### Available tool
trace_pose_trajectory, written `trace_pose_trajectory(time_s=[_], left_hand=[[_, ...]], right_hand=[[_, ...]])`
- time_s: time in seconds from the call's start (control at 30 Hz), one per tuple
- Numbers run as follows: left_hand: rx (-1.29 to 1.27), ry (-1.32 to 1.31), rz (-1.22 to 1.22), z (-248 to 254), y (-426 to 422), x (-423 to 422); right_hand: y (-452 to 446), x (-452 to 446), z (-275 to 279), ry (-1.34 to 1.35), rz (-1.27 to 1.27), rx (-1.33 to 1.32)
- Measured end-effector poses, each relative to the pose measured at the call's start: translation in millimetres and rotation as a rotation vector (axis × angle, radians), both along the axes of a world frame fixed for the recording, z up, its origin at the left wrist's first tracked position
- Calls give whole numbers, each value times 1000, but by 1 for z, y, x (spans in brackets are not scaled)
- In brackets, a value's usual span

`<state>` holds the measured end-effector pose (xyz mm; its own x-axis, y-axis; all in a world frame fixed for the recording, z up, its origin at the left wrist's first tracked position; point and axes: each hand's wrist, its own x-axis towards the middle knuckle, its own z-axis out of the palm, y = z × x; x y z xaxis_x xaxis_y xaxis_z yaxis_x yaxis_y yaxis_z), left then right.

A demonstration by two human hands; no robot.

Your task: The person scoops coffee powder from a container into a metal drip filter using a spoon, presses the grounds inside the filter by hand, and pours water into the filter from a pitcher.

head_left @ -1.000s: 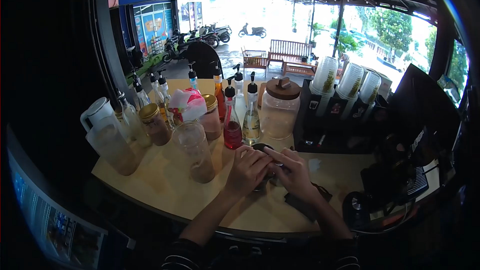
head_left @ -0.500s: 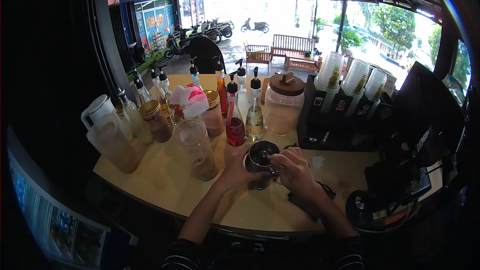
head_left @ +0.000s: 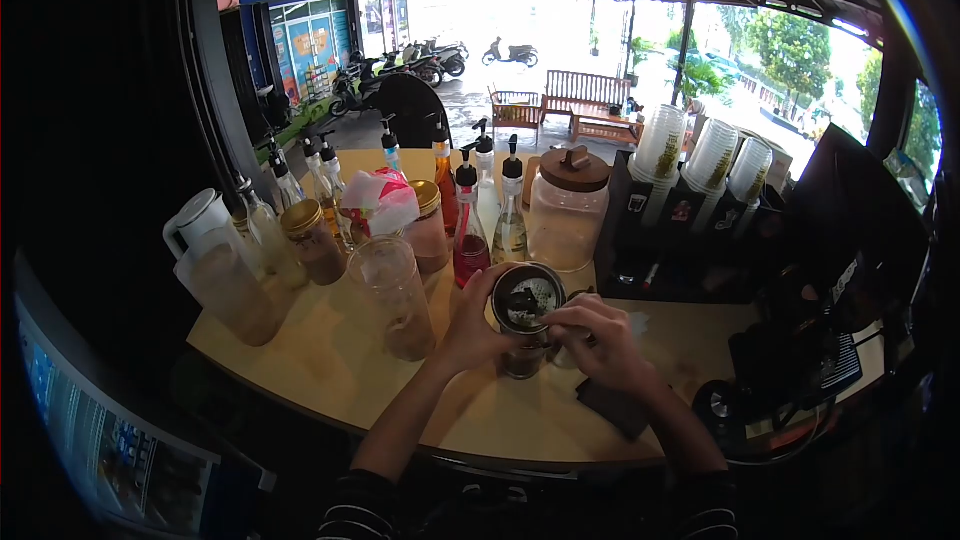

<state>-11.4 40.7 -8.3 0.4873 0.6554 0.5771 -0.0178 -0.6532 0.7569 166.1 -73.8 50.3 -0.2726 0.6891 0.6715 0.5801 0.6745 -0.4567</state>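
A round metal cup (head_left: pixel 528 298) with a shiny rim is at the centre, tilted toward me, with something dark and a pale patch inside. My left hand (head_left: pixel 474 330) is wrapped round its left side. Beneath it stands another dark vessel (head_left: pixel 522 360) on the wooden counter (head_left: pixel 450 410). My right hand (head_left: pixel 598 340) is at the cup's right rim, its fingers pinched together; what they hold is too small to tell. Left of my hands stands a tall clear plastic container (head_left: pixel 392 290). Behind are a bottle with red liquid (head_left: pixel 470 240) and a clear pump bottle (head_left: pixel 510 225).
A glass jar with a wooden lid (head_left: pixel 568 215) stands behind. Stacked plastic cups (head_left: pixel 658 145) fill a black holder at right. Gold-lidded jars (head_left: pixel 312 245), pump bottles and a pitcher (head_left: pixel 225 290) stand left. A dark cloth (head_left: pixel 612 408) lies near the front edge.
Both hands had their fingers together over the dark vessel, then my left hand held it. Now the metal cup is raised above the lower vessel, its inside showing lighter.
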Motion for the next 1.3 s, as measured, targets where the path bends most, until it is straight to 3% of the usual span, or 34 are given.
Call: trace_pose_trajectory(time_s=[0.1,0.2,0.33,0.4,0.5,0.63,0.8,1.07,1.3], left_hand=[[58,50,15,6,-1,-2],[154,114,33,13,1,-5],[224,157,28,22,2,-11],[258,174,39,22,4,-13],[291,208,46,25,6,-15],[286,263,34,26,6,-16],[313,298,34,27,8,-17],[381,364,8,40,10,-18],[372,437,-36,43,8,-17]], right_hand=[[2,2,7,165,-72,-125],[3,2,7,56,55,-151],[2,6,19,23,-14,-94],[1,6,24,78,83,-267],[3,7,26,-62,80,-193],[6,10,30,34,1,-276],[11,11,42,-202,2,-114],[19,9,44,-166,64,-125],[18,8,69,-97,52,-397]])
